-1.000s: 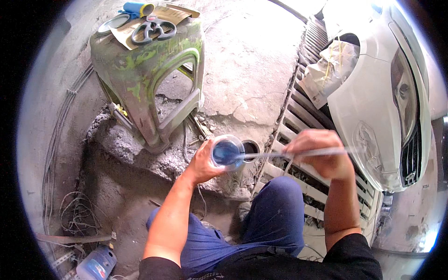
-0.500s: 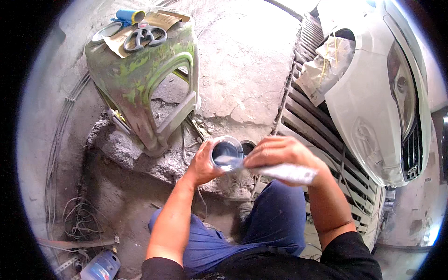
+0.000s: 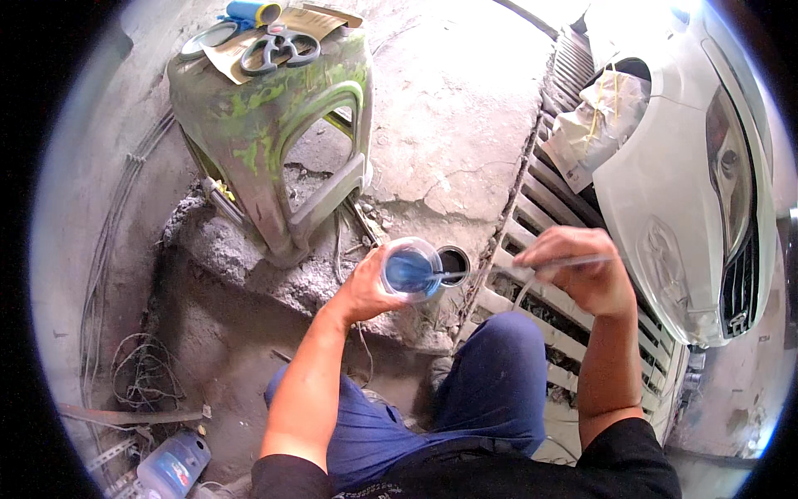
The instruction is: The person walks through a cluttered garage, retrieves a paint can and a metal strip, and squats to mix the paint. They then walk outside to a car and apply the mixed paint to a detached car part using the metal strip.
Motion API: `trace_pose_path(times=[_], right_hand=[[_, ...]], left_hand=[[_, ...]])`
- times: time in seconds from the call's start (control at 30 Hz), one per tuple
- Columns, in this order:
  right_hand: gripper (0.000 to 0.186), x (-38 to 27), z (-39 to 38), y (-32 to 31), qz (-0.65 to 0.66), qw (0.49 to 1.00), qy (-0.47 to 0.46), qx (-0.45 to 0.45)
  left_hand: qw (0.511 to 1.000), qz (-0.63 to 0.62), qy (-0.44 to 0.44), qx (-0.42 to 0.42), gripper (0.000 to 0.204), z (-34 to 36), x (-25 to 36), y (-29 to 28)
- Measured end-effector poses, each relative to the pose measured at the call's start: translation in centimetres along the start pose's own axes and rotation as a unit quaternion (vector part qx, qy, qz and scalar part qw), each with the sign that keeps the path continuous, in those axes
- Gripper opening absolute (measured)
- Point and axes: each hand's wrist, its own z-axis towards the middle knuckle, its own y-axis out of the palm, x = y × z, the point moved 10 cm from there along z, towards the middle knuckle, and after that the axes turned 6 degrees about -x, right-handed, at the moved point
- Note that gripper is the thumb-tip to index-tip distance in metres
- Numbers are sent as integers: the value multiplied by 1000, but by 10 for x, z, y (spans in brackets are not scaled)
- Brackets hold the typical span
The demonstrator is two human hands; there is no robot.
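My left hand (image 3: 363, 289) grips a clear cup (image 3: 411, 268) holding blue liquid, out in front of my knees. My right hand (image 3: 580, 266) pinches a thin pale stick (image 3: 515, 267) whose tip reaches into the cup from the right. Just behind the cup, a small dark round opening (image 3: 454, 264) shows in the concrete. I am crouched in blue trousers above a broken concrete edge.
A green paint-stained plastic stool (image 3: 274, 116) stands at upper left, carrying scissors (image 3: 278, 47), cardboard and a blue roll. A white car front (image 3: 698, 183) fills the right, above a metal drain grate (image 3: 540, 216). A plastic bottle (image 3: 173, 466) and tangled wires lie lower left.
My right hand swung in over the cup half a second ago and has now drawn back to the right, with the stick lying level and its tip in the blue liquid.
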Motion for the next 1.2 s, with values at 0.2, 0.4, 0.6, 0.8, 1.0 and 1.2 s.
trace_pose_path(times=[0.2,0.4,0.6,0.8,1.0,1.2], right_hand=[[16,41,9,11,52,995,80,24],[12,82,-67,14,217,955,115,166],[11,70,-39,28,191,955,136,183],[11,71,-25,0,143,955,176,192],[14,-14,12,62,-89,988,-109,-57],[16,6,13,14,-34,995,71,58]], left_hand=[[997,-67,-11,-42,79,2,-8,4],[998,-20,-39,-37,76,-4,-18,-3],[994,-82,-66,-32,80,0,-13,0],[999,-25,-29,-37,80,0,-4,1],[999,-6,-35,-24,80,1,-5,-2],[993,66,72,70,75,3,19,-5]])
